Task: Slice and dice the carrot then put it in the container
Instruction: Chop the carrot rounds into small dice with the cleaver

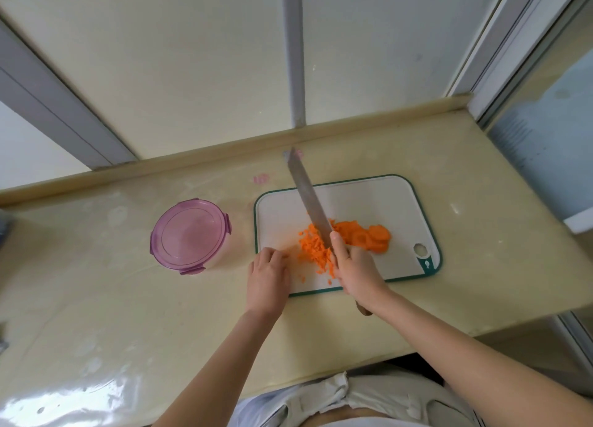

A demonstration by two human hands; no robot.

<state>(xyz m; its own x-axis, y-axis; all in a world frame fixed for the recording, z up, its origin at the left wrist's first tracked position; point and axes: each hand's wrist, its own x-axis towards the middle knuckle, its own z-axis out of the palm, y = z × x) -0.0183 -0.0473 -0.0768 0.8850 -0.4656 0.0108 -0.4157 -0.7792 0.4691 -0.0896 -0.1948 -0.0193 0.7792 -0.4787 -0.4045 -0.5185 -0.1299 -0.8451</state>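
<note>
A white cutting board (378, 199) with a green rim lies on the counter. On it a pile of diced carrot (313, 250) lies left of a heap of round carrot slices (369, 237). My right hand (356, 269) grips the handle of a long knife (309, 199), forefinger along the blade's back; the blade points away between the two heaps. My left hand (269, 272) rests on the board's near left corner, fingers curled under, holding nothing. A round container (189, 237) with a purple clip lid, closed, stands left of the board.
The beige counter (128, 298) ends at a raised back ledge (192, 163) under the window. Its right edge drops off beyond the board near a white appliance (577, 224). The near counter edge meets my body.
</note>
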